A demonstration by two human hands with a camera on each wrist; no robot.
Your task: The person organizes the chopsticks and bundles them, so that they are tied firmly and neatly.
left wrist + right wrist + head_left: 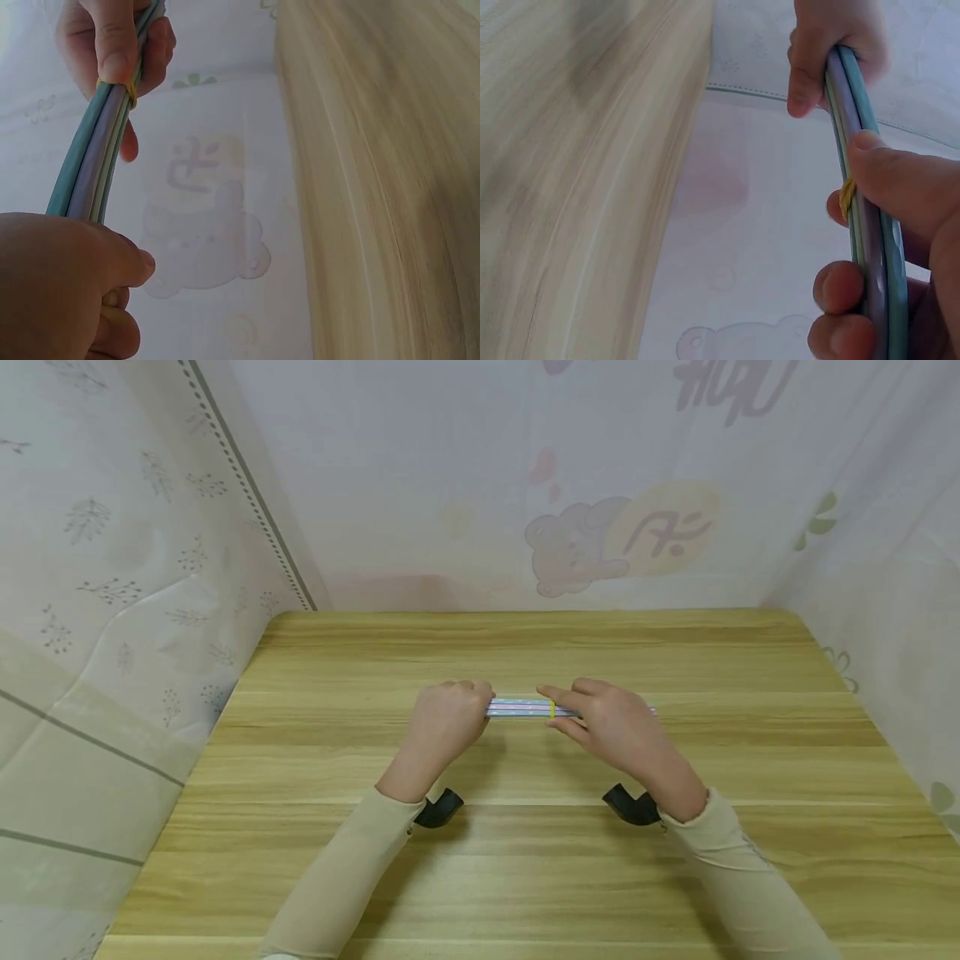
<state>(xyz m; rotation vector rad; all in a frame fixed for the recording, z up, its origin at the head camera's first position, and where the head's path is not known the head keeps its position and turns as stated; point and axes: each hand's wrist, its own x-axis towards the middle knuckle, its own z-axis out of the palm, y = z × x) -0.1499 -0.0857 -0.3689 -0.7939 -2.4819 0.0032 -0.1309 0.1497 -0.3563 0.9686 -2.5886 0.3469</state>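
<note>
Gripping bundle of pastel sticks [525,707] at both ends above wooden table [525,877], bundle lying crosswise, level. Left hand [444,724] fisted round left end, fingers curled tight. Right hand [611,724] pinches bundle just right of middle, thumb pressing beside yellow rubber band [552,709], fingers curled behind. Printed curtain [570,485] behind table.

Wooden table [525,860], light grain, planked top.
On it: nothing plainly resting; two black wrist mounts [438,808] hang just above.
</note>
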